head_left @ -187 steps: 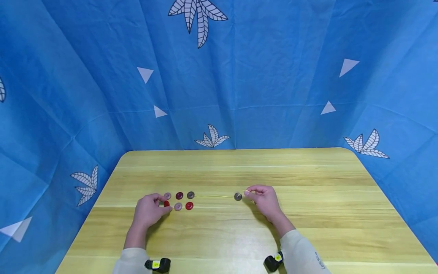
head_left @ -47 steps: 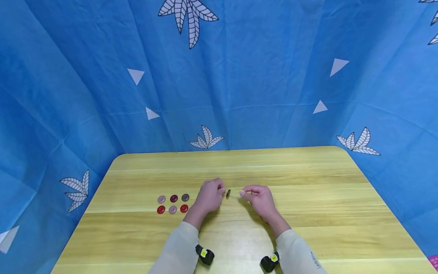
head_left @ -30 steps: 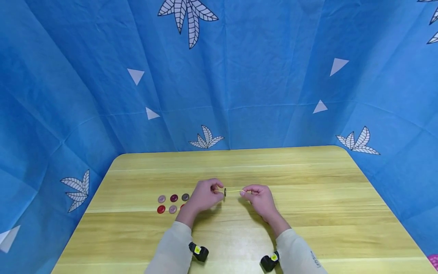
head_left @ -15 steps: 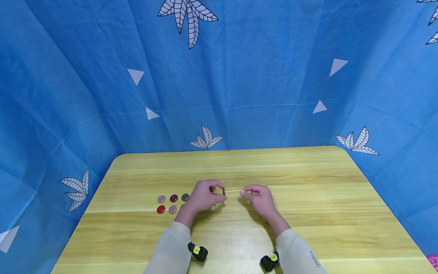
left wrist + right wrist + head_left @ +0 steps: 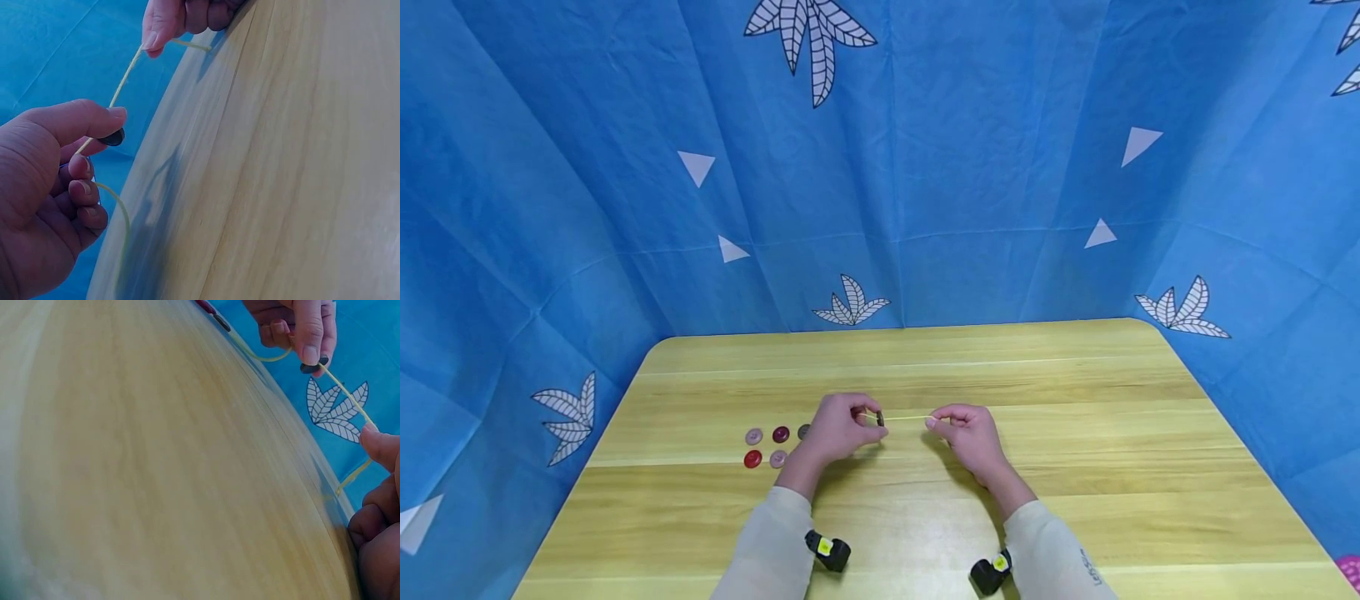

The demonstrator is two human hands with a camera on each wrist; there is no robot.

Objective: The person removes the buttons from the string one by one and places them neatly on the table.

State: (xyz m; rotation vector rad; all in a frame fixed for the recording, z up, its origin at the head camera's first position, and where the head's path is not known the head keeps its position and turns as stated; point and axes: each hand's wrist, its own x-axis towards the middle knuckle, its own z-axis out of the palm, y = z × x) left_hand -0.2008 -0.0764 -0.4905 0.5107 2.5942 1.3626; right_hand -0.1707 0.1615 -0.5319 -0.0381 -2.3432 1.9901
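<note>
My left hand [image 5: 838,427] pinches a dark button [image 5: 880,419] on edge between thumb and fingers, above the table. A thin yellow string [image 5: 906,417] runs through the button and stretches taut across to my right hand [image 5: 967,433], whose thumb and forefinger pinch it near its end. In the left wrist view, the button [image 5: 114,137] shows below the thumb tip, and slack string [image 5: 127,225] droops from behind the curled fingers. From the right wrist view, a short tail of string [image 5: 354,475] hangs past the right thumb.
Left of the left hand lie buttons in two rows: pink [image 5: 754,436], maroon [image 5: 781,434] and a half-covered grey one [image 5: 804,432] behind; red [image 5: 753,458] and pink [image 5: 778,459] in front. The wooden table [image 5: 1037,367] meets a blue curtain [image 5: 1000,167] at the back.
My left hand left the button rows, moved right and took hold of the dark button, now lifted off the table. It has since shifted slightly left with it. My right hand has barely moved.
</note>
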